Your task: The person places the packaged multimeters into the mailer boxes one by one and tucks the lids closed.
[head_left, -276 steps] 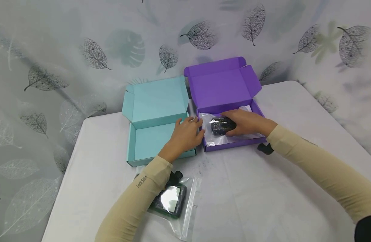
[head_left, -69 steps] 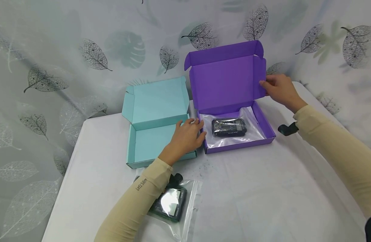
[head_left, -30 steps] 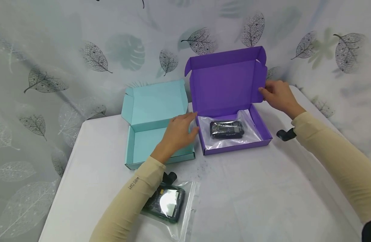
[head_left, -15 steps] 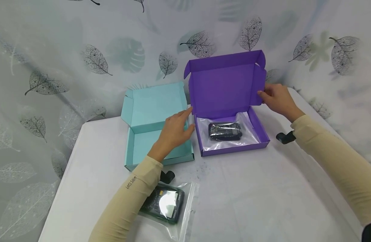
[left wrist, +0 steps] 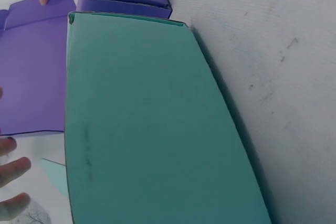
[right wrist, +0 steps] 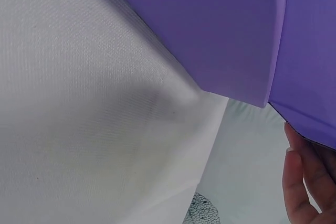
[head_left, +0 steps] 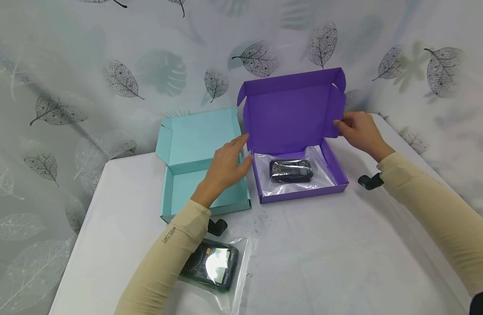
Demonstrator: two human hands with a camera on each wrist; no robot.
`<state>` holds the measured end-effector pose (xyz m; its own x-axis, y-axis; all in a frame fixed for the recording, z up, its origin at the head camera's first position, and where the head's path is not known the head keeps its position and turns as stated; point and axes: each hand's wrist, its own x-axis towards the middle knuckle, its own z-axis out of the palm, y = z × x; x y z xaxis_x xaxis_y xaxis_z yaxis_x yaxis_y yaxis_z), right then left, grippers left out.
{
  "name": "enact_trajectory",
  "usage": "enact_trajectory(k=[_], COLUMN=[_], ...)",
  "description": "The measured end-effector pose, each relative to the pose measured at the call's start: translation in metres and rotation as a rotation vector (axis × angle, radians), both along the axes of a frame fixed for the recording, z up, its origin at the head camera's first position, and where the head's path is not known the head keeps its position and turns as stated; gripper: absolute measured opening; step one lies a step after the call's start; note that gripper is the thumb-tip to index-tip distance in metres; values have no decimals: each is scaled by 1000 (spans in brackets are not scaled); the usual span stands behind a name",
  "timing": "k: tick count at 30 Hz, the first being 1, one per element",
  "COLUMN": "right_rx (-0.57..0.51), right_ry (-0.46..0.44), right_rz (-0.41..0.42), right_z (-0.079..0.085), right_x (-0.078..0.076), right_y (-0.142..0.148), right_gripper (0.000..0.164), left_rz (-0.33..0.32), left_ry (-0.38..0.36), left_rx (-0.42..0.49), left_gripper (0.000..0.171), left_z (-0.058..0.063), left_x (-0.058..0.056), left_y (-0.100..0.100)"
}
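Note:
A purple cardboard box (head_left: 304, 192) stands with its lid (head_left: 290, 116) raised. Inside lies a dark, glossy handheld device (head_left: 291, 170) on a clear plastic bag (head_left: 320, 175). My right hand (head_left: 360, 133) pinches the lid's right side flap between thumb and fingers, also seen from below by the right hand (right wrist: 310, 177) in the right wrist view. Over the right part of the teal box (head_left: 199, 140), my left hand (head_left: 225, 166) has its fingers extended, the tips at the purple lid's left edge. Whether they touch it I cannot tell. Left fingertips (left wrist: 16, 171) show in the left wrist view.
The teal box lies open, lid back, left of the purple one. In front, a zip bag (head_left: 241, 275) holds a dark device with a screen (head_left: 217, 264), partly under the left forearm. A leaf-patterned curtain (head_left: 147, 78) hangs behind the white-covered table (head_left: 324, 253).
Earlier my right hand was on the device in the purple box; it now holds the lid flap, with the lid raised. My left hand has moved up to the lid's left edge, fingers straighter.

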<state>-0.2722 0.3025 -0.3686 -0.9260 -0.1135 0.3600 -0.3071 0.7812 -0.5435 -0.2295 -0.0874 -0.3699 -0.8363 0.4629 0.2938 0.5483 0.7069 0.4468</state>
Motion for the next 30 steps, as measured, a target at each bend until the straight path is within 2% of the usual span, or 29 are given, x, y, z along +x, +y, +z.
enact_trajectory(k=[13, 21, 30], right_rx=[-5, 25, 47], right_ry=[35, 118, 106], right_rz=[-3, 3, 2], right_z=[-4, -6, -6], right_x=[5, 7, 9], right_y=[1, -4, -5], right_gripper=[25, 20, 20], left_rz=[-12, -24, -39], left_ry=[-32, -22, -14], left_rx=[33, 32, 36], left_gripper=[59, 58, 57], left_z=[-1, -2, -3], left_x=[3, 3, 4], left_y=[1, 0, 1])
